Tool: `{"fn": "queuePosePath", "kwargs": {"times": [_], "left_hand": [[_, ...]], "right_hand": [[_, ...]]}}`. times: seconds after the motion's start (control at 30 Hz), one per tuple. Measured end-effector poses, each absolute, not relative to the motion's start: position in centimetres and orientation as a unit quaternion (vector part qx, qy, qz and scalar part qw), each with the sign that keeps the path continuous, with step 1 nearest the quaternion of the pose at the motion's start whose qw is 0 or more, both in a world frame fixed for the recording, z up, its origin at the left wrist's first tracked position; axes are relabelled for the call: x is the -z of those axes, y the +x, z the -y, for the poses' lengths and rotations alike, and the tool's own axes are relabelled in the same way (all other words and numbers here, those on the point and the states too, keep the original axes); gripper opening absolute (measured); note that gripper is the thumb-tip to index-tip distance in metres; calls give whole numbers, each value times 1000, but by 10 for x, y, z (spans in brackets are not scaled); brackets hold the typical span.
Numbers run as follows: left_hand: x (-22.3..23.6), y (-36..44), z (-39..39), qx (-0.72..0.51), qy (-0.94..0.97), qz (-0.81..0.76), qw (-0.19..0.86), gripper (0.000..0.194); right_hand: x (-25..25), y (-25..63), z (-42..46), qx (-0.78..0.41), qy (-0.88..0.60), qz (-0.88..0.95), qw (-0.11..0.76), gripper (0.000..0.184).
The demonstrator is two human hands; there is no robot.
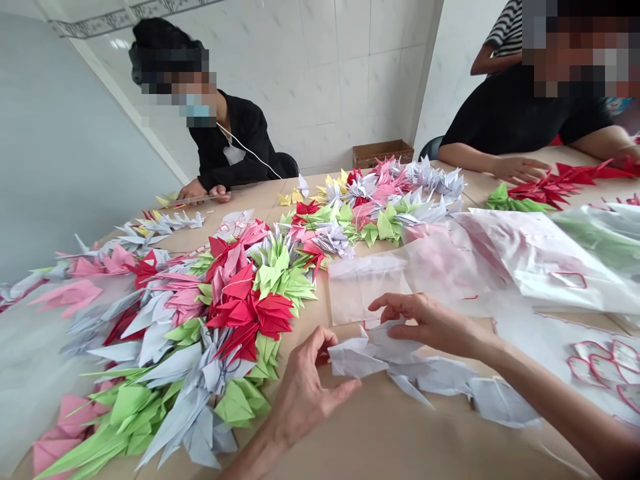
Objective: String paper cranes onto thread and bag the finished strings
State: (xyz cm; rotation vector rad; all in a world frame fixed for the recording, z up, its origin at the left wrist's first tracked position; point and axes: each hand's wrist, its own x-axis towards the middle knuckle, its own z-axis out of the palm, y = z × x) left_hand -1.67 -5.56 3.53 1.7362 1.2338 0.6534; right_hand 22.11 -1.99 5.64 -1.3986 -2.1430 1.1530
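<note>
A strung row of white folded paper cranes [447, 375] lies on the table in front of me. My left hand [307, 383] is at the row's left end, thumb and forefinger spread wide around the end paper crane [357, 357]; a gap shows between them. From the right, my right hand [425, 320] reaches over the row. Its curled fingers and thumb are on the upright wing of a white paper crane [397, 345]; the exact contact is partly hidden.
Bunches of red, green, pink and white cranes [250, 313] cover the left and middle. Clear plastic bags [530, 257] and red-edged tags [595, 363] lie right. A masked person [240, 133] sits across; another person [515, 113] handles red cranes [555, 187]. A cardboard box [383, 153] stands behind.
</note>
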Motion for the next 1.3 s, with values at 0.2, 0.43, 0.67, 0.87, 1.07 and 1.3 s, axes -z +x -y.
{"fn": "queuePosePath", "kwargs": {"times": [0.2, 0.43, 0.67, 0.87, 1.07, 1.3], "left_hand": [[-19, -18, 50, -297, 572, -500, 578, 34], [-14, -24, 45, -324, 560, -516, 561, 33], [-21, -26, 45, -322, 594, -529, 513, 29], [-18, -26, 44, -320, 585, -554, 498, 28], [-16, -24, 47, -332, 581, -555, 494, 26], [-11, -23, 52, -356, 570, -529, 518, 25]], "right_hand": [[-55, 219, 19, -426, -489, 737, 192, 29], [-56, 220, 21, -417, -472, 752, 191, 25], [-52, 218, 24, -370, -481, 775, 175, 27], [-58, 211, 35, -138, -526, 811, 217, 18], [-47, 185, 60, -45, -532, 841, 92, 14], [-19, 172, 64, 35, -567, 817, 103, 18]]}}
